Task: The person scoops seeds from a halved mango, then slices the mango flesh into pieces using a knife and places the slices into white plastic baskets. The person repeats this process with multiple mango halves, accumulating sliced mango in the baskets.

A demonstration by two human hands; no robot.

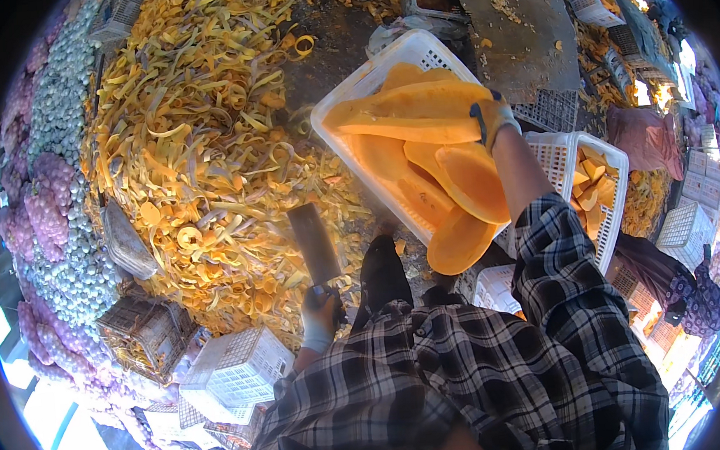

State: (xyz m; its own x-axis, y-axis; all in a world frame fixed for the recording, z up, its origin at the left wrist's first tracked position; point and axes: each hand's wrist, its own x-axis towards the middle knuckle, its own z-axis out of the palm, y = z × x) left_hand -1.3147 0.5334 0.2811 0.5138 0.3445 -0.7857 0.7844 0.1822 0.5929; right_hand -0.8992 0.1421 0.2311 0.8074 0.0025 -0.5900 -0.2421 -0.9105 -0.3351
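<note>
My left hand (318,314), in a glove, grips the handle of a broad-bladed cleaver (315,241), its blade pointing away from my body above the peelings. My right hand (494,118), also gloved, is closed on the end of a long peeled squash piece (409,112). That piece lies across the top of a white plastic crate (365,190). Beneath it are several peeled orange squash halves with hollowed middles. One squash half (463,240) sticks out over the crate's near edge.
A deep heap of squash peelings (208,172) covers the floor at left. Another white crate (619,190) with cut orange chunks stands at right. Stacked white crates (236,372) sit near my left elbow. Net bags of bulbs (49,200) line the far left. Another person (688,291) is at far right.
</note>
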